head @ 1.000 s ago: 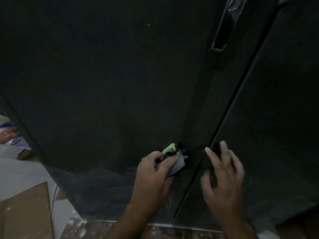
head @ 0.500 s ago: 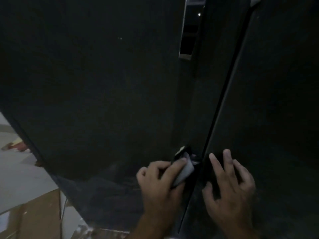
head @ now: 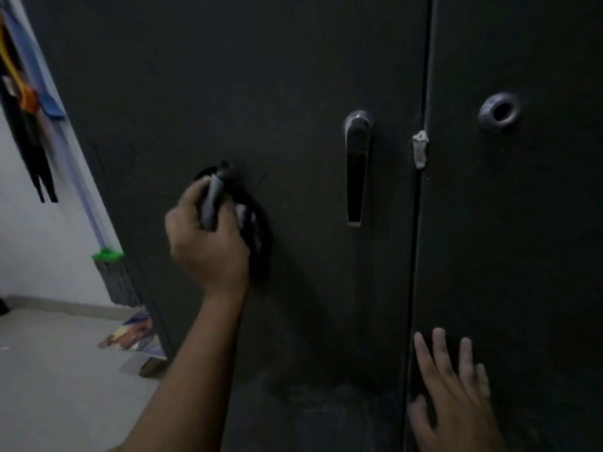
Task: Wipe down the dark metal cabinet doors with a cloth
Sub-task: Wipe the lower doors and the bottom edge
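Two dark metal cabinet doors fill the head view, the left door (head: 261,93) and the right door (head: 522,223), split by a vertical seam. My left hand (head: 208,246) grips a bunched grey and dark cloth (head: 235,203) and presses it against the left door, left of the chrome lever handle (head: 357,168). My right hand (head: 456,393) lies flat with spread, straight fingers on the lower part of the right door, just right of the seam.
A round metal lock ring (head: 499,110) sits high on the right door, and a grey lump (head: 420,148) sticks on the seam. Left of the cabinet are a white wall, hanging coloured items (head: 23,102), a green-capped brush (head: 112,275) and papers (head: 137,334) on the floor.
My left hand has carried the cloth from low beside the seam up and left to mid-height on the left door. The view has risen, so the handle and lock ring now show.
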`<action>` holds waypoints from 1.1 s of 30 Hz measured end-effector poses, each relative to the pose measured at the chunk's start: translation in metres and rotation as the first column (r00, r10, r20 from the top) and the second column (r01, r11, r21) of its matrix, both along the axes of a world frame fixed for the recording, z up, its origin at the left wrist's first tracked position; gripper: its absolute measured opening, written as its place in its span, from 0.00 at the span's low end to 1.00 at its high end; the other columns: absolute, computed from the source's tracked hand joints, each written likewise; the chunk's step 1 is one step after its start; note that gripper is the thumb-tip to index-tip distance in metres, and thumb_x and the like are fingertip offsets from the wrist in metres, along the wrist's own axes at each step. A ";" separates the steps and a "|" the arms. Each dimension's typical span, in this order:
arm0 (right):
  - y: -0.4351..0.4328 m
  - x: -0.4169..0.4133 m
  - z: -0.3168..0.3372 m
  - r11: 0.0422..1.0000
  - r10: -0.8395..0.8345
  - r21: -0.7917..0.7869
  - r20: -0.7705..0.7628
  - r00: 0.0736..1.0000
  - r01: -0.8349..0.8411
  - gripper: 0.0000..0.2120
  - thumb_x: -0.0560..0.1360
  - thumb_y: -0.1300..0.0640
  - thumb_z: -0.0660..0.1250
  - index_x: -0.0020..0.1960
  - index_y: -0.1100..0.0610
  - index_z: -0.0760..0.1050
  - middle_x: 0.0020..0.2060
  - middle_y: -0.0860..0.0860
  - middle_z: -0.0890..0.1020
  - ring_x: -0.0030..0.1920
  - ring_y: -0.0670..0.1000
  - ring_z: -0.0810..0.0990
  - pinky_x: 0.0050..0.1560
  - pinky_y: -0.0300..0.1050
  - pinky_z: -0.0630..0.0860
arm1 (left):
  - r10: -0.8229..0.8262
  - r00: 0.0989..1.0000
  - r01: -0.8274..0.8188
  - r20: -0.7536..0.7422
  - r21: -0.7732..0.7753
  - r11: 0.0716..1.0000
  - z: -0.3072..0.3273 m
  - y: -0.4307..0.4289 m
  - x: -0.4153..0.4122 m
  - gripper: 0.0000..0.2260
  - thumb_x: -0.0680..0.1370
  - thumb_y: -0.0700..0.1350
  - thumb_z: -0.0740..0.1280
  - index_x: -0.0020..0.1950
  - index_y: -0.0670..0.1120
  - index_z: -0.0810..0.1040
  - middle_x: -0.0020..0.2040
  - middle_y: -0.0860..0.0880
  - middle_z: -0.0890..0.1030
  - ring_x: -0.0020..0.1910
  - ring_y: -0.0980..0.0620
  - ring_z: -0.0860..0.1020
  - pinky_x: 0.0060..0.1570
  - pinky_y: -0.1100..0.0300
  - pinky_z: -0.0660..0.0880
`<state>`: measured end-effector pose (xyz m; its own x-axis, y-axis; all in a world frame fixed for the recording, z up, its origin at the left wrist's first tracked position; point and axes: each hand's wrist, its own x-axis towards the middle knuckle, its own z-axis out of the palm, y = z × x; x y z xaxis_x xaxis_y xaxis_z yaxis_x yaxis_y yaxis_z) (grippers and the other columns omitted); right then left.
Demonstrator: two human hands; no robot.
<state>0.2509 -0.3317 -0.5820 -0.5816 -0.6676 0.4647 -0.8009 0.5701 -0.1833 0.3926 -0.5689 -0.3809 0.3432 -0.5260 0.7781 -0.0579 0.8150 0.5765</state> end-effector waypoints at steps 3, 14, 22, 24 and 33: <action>0.005 0.006 0.017 1.000 -0.012 -0.006 0.004 1.000 0.012 0.47 0.63 0.46 0.55 0.81 0.43 0.43 0.80 0.43 0.42 0.71 0.63 0.59 0.56 0.69 0.70 | 0.009 0.999 -0.008 0.041 -0.032 0.999 0.017 0.004 -0.008 0.17 0.75 0.43 0.68 0.65 0.50 0.79 0.54 0.46 0.78 0.53 0.53 0.77 0.54 0.67 0.71; 0.012 0.000 0.049 0.988 -0.096 -0.083 0.335 0.937 0.131 0.49 0.78 0.49 0.65 0.67 0.28 0.22 0.63 0.34 0.15 0.72 0.53 0.23 0.77 0.66 0.46 | 0.140 0.770 0.313 0.623 -0.559 0.768 -0.102 0.048 -0.041 0.08 0.80 0.51 0.69 0.57 0.52 0.84 0.45 0.50 0.79 0.40 0.50 0.71 0.39 0.54 0.73; 0.022 -0.009 0.039 0.991 -0.037 -0.112 0.326 0.945 0.077 0.52 0.78 0.54 0.65 0.60 0.20 0.22 0.66 0.30 0.20 0.66 0.44 0.14 0.75 0.57 0.37 | -0.175 0.978 0.191 0.117 -0.141 0.971 -0.032 0.048 -0.042 0.12 0.75 0.42 0.71 0.59 0.49 0.81 0.50 0.57 0.79 0.50 0.50 0.79 0.53 0.49 0.77; 0.024 -0.009 0.037 0.992 -0.021 -0.114 0.315 0.949 0.060 0.52 0.77 0.56 0.65 0.62 0.19 0.24 0.68 0.29 0.22 0.66 0.42 0.15 0.73 0.55 0.36 | -0.154 0.988 0.153 -0.001 -0.090 0.984 -0.016 0.061 -0.055 0.13 0.75 0.43 0.71 0.60 0.49 0.81 0.52 0.58 0.78 0.51 0.53 0.79 0.54 0.47 0.77; 0.031 -0.017 0.025 0.982 -0.019 -0.180 0.215 0.976 0.059 0.43 0.71 0.52 0.60 0.75 0.27 0.39 0.77 0.36 0.35 0.77 0.47 0.29 0.74 0.64 0.41 | -0.193 0.959 0.246 0.206 -0.271 0.931 -0.091 0.090 -0.090 0.16 0.73 0.45 0.73 0.59 0.48 0.75 0.50 0.59 0.75 0.46 0.57 0.74 0.47 0.60 0.72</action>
<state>0.2334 -0.3004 -0.5567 -0.7038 -0.5572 0.4407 -0.7103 0.5406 -0.4509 0.3024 -0.4784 -0.4722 0.0912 -0.3145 0.9449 0.0641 0.9487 0.3096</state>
